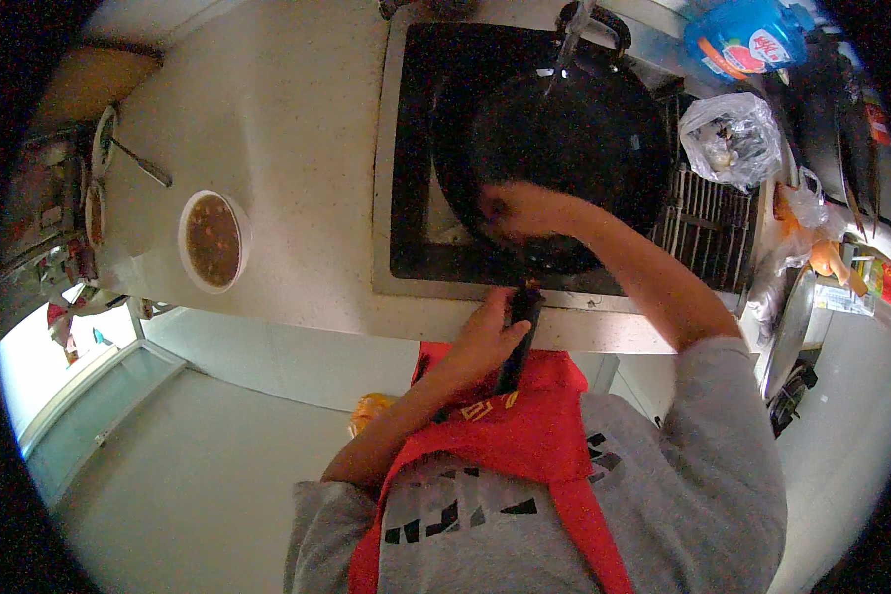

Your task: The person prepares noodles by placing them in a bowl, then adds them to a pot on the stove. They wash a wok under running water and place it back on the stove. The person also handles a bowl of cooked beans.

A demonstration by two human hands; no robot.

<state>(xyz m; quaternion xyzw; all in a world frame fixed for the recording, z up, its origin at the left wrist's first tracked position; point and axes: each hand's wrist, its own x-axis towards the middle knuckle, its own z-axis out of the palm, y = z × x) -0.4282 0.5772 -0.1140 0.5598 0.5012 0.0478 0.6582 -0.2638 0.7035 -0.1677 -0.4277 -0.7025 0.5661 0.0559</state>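
Observation:
A dark wok (571,141) sits in the sink (383,223), below the faucet (570,37), from which a thin stream seems to fall. My left hand (490,330) is closed around the wok's black handle (523,334), which points towards my red apron. Inside the near left part of the wok, my right hand (516,211) is blurred, with its fingers curled down against the inner wall. Whether those fingers hold something, such as a dark scrubber, is too dim to tell.
A white bowl of brown soupy food (213,241) stands on the counter (304,148) at left, near a utensil handle (142,162). At right are a dish rack (705,230), a clear plastic bag (731,141) and a blue detergent bottle (746,37).

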